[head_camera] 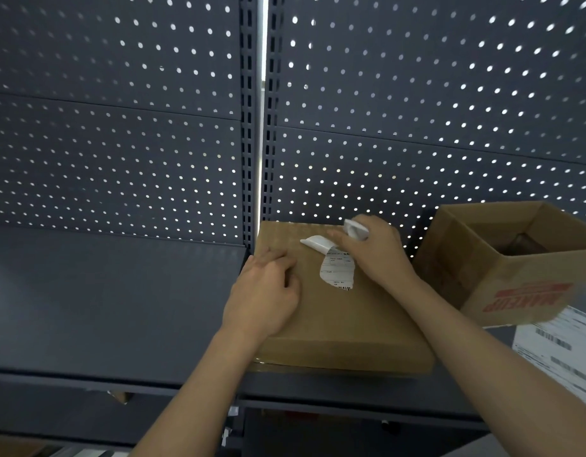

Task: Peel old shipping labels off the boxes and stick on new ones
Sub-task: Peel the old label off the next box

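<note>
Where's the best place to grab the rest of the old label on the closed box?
Pinch the curled white flap at the far end of the label: it already stands off the box. Come from the far side and pull toward you; the near part lies flat, stuck.

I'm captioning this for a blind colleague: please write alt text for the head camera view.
A person's right hand peels a torn white label off a closed cardboard box on a dark shelf, while the left hand rests on the box top. An open box and a sheet of printed labels lie to the right.
</note>
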Demonstrator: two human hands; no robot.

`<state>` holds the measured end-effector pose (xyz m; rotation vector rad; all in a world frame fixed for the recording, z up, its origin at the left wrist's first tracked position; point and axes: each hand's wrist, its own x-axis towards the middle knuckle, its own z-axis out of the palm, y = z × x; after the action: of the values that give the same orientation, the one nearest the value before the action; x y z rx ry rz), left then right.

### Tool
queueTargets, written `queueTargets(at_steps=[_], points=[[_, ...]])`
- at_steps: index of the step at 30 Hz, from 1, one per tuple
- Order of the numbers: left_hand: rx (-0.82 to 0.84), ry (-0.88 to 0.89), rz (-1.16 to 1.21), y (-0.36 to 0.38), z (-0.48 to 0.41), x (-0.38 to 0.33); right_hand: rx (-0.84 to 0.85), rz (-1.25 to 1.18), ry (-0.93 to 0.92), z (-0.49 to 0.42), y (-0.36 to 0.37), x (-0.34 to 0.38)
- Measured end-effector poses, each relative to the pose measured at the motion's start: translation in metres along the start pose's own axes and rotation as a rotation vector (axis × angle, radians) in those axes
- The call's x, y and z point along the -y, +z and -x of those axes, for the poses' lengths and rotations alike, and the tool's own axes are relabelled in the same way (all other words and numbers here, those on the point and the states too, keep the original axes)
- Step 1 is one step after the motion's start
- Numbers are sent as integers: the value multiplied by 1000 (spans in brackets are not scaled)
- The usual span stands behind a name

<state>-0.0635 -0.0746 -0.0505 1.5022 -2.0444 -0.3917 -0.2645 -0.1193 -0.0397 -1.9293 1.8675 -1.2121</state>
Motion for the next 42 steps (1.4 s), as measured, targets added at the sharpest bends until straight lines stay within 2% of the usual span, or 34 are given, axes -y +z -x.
queueTargets(at_steps=[4,6,8,14,21,29,32,35,39,42], points=[[17,1,-9,0,0,0,150,247,-15,-4,7,2],[25,-2,-5,0,-1,1,138,428,-107,-4,12,3],[25,-4,1,0,-1,1,100,465,-182,-6,15,0],[3,-1,9,1,0,0,85,347,-144,-4,15,-6],[6,-11,26,0,1,-1,76,47,52,-11,15,-13],[-3,10,27,2,0,2,19,-161,144,-11,14,-15],[-13,11,26,3,0,3,-38,-226,143,-11,12,-12],[-8,8,29,4,0,3,-157,-422,168,-11,9,-10],[-1,3,23,3,0,3,-141,-327,51,-7,9,-9],[4,-6,19,2,0,1,-93,-365,23,-6,7,-13]])
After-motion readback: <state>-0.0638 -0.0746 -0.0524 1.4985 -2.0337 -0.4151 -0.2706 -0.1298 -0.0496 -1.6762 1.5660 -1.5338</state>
